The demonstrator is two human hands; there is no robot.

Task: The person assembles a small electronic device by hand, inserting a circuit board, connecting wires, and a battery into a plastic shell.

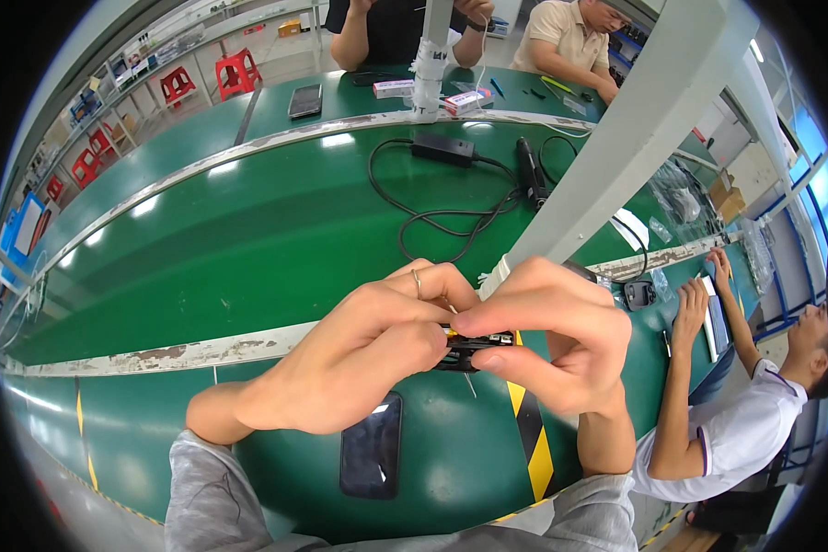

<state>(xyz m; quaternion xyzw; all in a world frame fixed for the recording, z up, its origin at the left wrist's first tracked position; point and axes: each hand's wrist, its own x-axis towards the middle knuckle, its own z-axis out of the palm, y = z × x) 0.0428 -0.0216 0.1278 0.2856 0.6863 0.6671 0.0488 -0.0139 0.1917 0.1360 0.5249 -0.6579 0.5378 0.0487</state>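
Both my hands meet above the green bench around a small black electronic part (477,342), which shows some bare metal and a spot of yellow. My left hand (363,354), with a ring on one finger, grips its left end. Thumb and fingertips of my right hand (561,336) pinch it from the right. Much of the part is hidden behind the fingers, so its exact kind does not show. A thin wire or pin sticks out below it. Beneath my left wrist, a black phone-like device (371,451) lies flat on the bench.
Beyond the white rail, a black adapter (443,149) with a looped cable and a black car plug (530,170) lie on the green top. A grey post (635,138) slants up at right. Black-yellow tape (531,428) marks the bench. Co-workers sit opposite and at right.
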